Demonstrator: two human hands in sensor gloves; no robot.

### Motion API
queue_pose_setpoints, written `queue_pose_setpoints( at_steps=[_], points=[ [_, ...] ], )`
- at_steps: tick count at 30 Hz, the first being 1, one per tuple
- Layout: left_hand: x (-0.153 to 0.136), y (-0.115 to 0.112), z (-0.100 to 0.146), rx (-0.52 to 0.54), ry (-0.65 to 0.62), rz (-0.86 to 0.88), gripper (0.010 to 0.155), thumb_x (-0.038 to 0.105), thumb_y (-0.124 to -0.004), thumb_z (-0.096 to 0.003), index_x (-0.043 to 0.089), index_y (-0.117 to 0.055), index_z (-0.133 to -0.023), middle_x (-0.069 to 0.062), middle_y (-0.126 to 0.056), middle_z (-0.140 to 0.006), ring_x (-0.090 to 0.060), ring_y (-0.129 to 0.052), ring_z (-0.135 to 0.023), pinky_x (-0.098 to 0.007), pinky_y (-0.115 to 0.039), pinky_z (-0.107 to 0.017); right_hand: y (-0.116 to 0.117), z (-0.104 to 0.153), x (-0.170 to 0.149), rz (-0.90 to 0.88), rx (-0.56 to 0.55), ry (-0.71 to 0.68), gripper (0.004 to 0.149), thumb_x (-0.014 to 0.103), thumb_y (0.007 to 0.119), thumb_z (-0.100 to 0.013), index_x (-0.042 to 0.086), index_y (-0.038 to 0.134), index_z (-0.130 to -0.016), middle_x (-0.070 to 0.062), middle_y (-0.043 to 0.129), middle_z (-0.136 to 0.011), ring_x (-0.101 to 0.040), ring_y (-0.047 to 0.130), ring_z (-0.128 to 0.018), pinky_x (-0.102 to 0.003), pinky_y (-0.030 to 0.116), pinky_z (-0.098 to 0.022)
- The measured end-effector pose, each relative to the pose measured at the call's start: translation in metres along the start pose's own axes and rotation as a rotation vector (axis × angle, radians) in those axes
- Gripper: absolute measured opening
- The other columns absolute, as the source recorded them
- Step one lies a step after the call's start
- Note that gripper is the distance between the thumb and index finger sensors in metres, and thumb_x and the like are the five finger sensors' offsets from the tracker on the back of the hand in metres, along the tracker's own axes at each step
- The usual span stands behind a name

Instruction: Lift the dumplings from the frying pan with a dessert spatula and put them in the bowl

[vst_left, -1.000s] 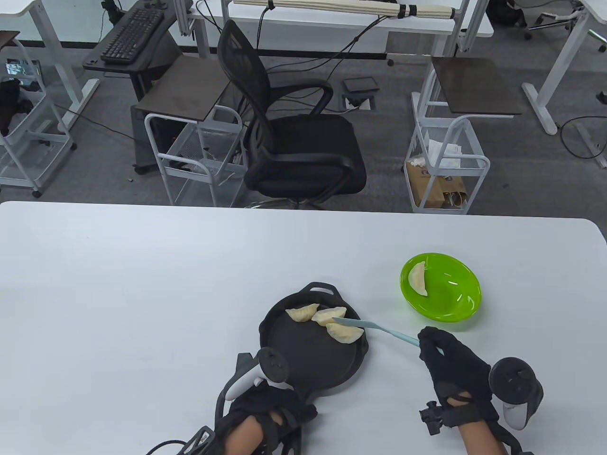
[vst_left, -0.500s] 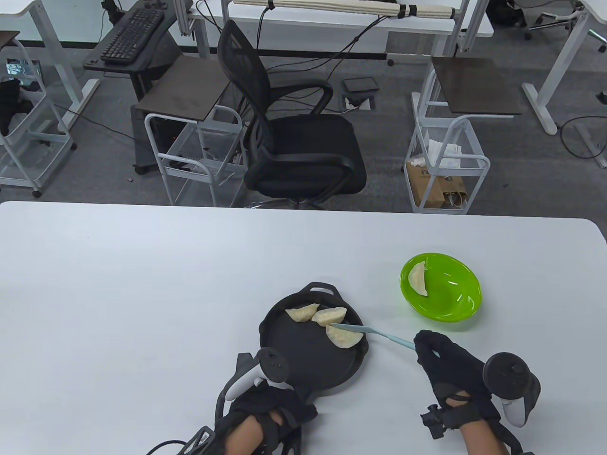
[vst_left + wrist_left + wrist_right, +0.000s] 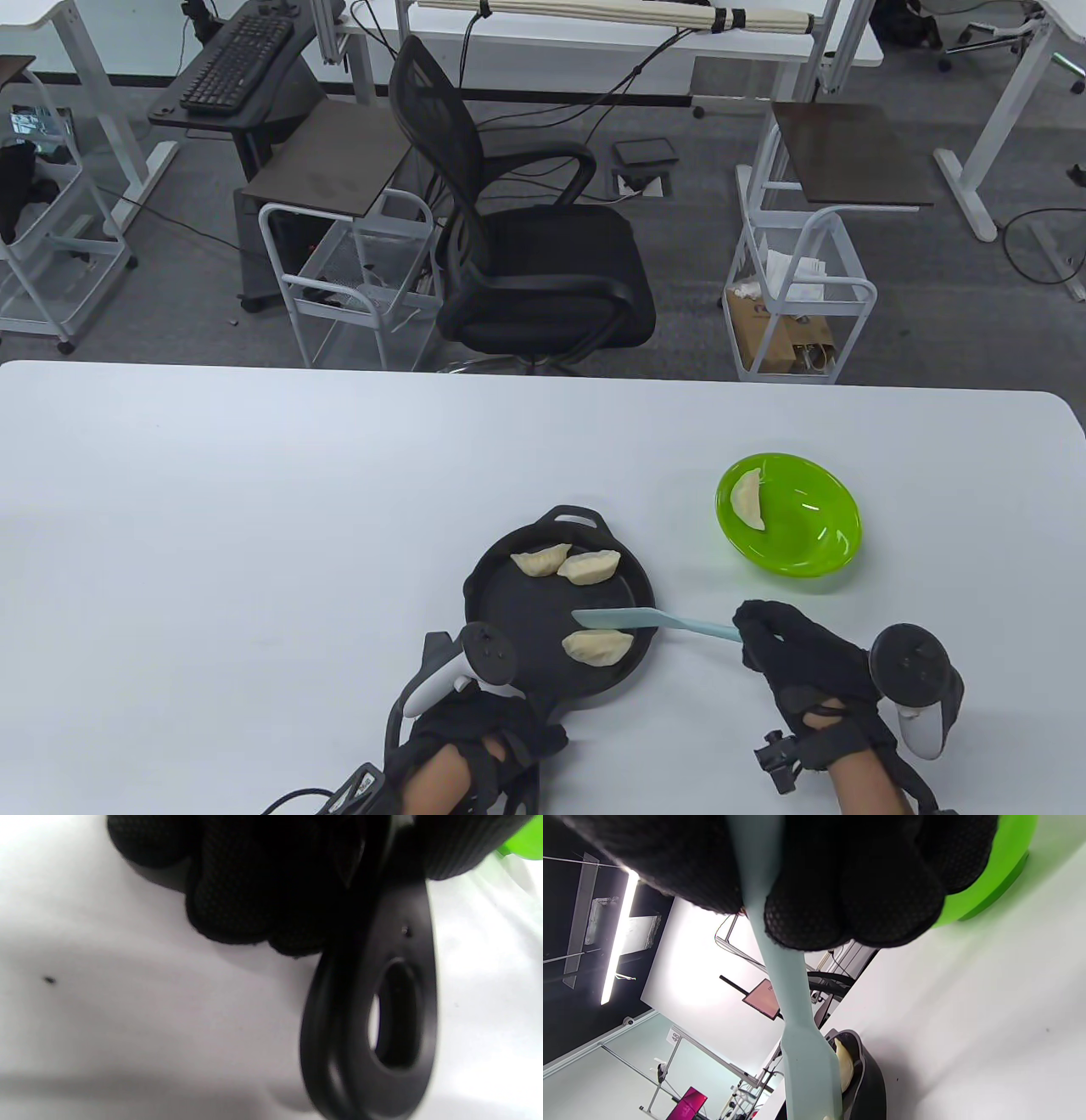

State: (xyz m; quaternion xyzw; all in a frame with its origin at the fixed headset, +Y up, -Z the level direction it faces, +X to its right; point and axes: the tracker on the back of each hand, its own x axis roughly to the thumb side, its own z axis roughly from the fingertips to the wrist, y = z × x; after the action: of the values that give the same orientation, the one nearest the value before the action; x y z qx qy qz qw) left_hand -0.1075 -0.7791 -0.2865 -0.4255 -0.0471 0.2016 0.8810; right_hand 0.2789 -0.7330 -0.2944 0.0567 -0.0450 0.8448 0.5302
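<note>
A black frying pan (image 3: 517, 594) sits on the white table with three dumplings in it: two (image 3: 540, 561) (image 3: 590, 566) at its far edge and one (image 3: 599, 647) near its right rim. My right hand (image 3: 776, 645) grips the handle of a pale blue dessert spatula (image 3: 628, 621), whose blade lies over the pan just above the near dumpling. The spatula handle (image 3: 772, 942) passes between the gloved fingers (image 3: 814, 908). My left hand (image 3: 484, 722) holds the pan handle (image 3: 382, 1005), fingers (image 3: 237, 899) curled on it. A green bowl (image 3: 806, 543) to the right holds one dumpling (image 3: 748, 500).
The white table's far edge (image 3: 543, 373) lies beyond the pan and bowl. Behind it stand a black office chair (image 3: 526, 255) and white wire carts (image 3: 797, 289). Bare table stretches to the left of the pan.
The dumpling by the pan's right rim has slid toward me, away from the other two. The spatula blade and my right hand have moved nearer and a little left. My left hand stays put.
</note>
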Motion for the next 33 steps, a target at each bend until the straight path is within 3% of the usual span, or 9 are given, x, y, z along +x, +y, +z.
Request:
queue_pose_setpoints(
  at_steps=[7, 18, 33],
  points=[
    [0.000, 0.000, 0.000, 0.000, 0.000, 0.000, 0.065, 0.072, -0.075, -0.0455, 0.027, -0.074, -0.091, 0.008, -0.108, -0.060, -0.018, -0.101, -0.050, -0.045, -0.075, -0.052, 0.013, -0.002, -0.005, -0.066, 0.103, 0.039, 0.041, 0.038, 0.083, -0.055, 0.009, 0.083, -0.085, -0.020, 0.096, -0.061, -0.042, 0.092, -0.046, -0.064, 0.065, -0.061],
    [0.000, 0.000, 0.000, 0.001, -0.002, -0.002, 0.064, 0.072, -0.075, -0.0453, 0.027, -0.074, -0.091, 0.008, -0.108, -0.060, -0.018, -0.101, -0.050, -0.045, -0.075, -0.052, 0.056, -0.005, -0.028, -0.216, 0.260, 0.201, 0.042, 0.036, 0.078, -0.057, 0.006, 0.079, -0.087, -0.019, 0.098, -0.058, -0.040, 0.095, -0.043, -0.063, 0.067, -0.061],
    [0.000, 0.000, -0.001, 0.000, -0.003, 0.000, 0.065, 0.072, -0.075, -0.0451, 0.027, -0.074, -0.091, 0.008, -0.108, -0.060, -0.018, -0.101, -0.050, -0.045, -0.075, -0.052, 0.075, 0.006, -0.050, -0.484, 0.297, 0.492, 0.045, 0.033, 0.075, -0.057, 0.000, 0.077, -0.088, -0.019, 0.099, -0.058, -0.041, 0.098, -0.042, -0.062, 0.069, -0.060]
  ],
)
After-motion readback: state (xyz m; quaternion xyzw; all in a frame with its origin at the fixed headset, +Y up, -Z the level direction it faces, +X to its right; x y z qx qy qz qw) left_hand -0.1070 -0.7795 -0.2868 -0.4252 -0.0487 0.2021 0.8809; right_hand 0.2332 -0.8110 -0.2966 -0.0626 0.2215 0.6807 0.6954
